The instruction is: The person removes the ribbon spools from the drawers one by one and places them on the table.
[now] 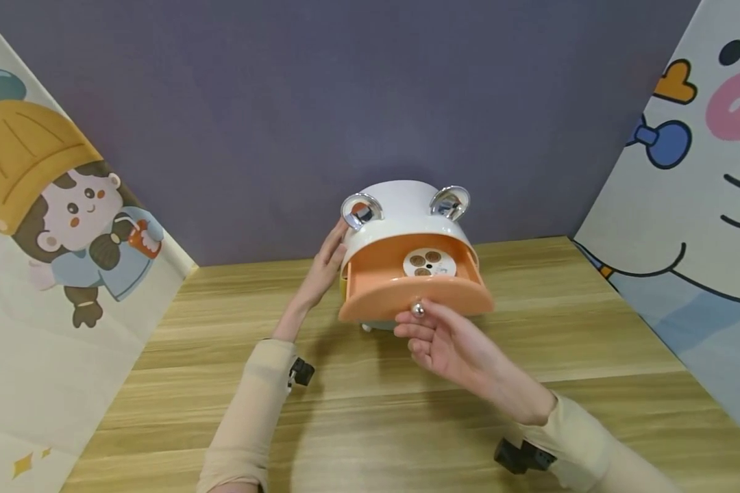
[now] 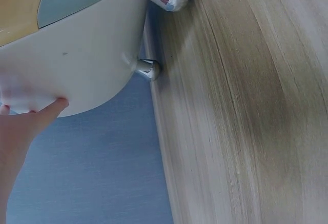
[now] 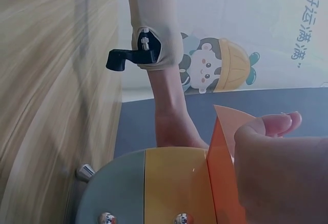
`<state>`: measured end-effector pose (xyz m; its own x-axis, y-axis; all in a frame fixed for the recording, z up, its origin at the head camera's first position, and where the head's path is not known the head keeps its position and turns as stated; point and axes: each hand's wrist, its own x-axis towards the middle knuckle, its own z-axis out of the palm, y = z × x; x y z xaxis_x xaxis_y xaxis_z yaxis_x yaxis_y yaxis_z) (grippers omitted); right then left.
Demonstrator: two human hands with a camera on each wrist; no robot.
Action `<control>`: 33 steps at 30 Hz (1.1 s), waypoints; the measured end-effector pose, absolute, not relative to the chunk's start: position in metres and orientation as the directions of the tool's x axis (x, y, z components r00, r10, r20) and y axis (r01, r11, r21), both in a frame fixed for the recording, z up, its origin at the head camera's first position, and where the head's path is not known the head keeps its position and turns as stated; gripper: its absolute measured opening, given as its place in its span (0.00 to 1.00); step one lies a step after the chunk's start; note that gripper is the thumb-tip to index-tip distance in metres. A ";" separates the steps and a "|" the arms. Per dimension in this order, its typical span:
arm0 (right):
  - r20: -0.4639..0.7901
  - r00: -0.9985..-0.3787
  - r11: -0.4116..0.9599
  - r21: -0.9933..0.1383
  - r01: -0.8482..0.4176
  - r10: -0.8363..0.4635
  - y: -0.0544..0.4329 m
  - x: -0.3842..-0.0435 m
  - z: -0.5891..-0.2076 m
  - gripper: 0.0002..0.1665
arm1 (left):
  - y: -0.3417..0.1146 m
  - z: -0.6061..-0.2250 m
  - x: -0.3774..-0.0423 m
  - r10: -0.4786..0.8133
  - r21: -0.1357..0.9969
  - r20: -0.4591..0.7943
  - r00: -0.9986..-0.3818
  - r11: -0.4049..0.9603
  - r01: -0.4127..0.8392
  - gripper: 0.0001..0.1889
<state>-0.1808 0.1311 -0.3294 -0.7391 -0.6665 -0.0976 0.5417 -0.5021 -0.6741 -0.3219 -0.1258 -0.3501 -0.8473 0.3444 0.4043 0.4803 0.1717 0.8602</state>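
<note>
Orange drawer [image 1: 376, 299] stands out from the white cabinet [image 1: 401, 198], a white disc [image 1: 442, 263] with brown rounds lying inside. Silver knob [image 1: 417, 309] at the middle of its front — pinched between thumb and finger of the right hand [image 1: 459, 349], drawer just beyond the grip. Left hand [image 1: 322, 274] rests against the cabinet's side, fingers extended. Beneath the drawer — yellow front [image 3: 174, 183], then blue-grey front [image 3: 118, 188]. Wooden table [image 1: 376, 438] under all.

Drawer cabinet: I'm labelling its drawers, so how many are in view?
3: the orange drawer on top, pulled open; the yellow drawer beneath it; the blue-grey drawer at the bottom.
</note>
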 end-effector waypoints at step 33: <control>-0.036 -0.710 -0.497 -0.690 0.527 -0.703 0.138 -0.161 -0.338 0.25 | -0.127 -0.353 -0.324 0.357 0.854 0.407 -0.841 0.178 0.489 0.27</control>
<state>-0.1613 0.1383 -0.3381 -0.7100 -0.7033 -0.0362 0.5271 -0.4966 -0.6896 -0.3235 -0.1266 -0.3529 -0.8406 0.3571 0.4072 0.4893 0.1785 0.8536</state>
